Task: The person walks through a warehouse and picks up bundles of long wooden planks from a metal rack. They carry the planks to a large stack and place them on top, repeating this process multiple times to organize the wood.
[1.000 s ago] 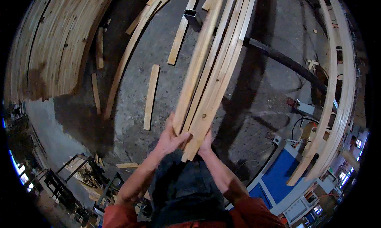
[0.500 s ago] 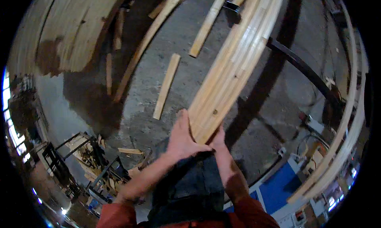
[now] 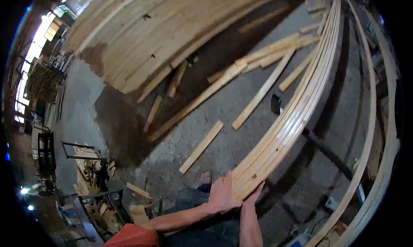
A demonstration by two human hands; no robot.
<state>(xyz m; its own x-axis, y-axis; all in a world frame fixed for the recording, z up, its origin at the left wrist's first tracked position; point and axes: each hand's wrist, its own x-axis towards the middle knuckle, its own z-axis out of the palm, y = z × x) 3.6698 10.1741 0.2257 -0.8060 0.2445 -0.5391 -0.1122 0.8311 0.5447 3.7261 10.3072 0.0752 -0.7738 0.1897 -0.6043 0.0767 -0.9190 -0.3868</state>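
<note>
A long stack of pale wooden boards (image 3: 282,139), side by side, stretches from near my body to the far right. My left hand (image 3: 221,193) grips its near end from the left, fingers lying against the edge and upper face. On the other side, my right hand (image 3: 253,194) clasps the same end; its fingertips show at the right edge and the rest is partly hidden beneath. A dark metal support (image 3: 275,104) stands beside the boards' left edge, and a dark bar (image 3: 329,150) runs out from under their right side.
Short offcuts (image 3: 201,147) and longer loose strips (image 3: 264,90) lie on the concrete floor at the left. Beyond them is a large stack of wide planks (image 3: 172,36). Metal-framed racks with scrap wood (image 3: 88,169) stand at lower left. Long curved-looking boards (image 3: 370,131) run along the right.
The view has swung up and left, so more of the plank stack shows. My left hand's thumb no longer reaches across the boards' end; both hands still hold it.
</note>
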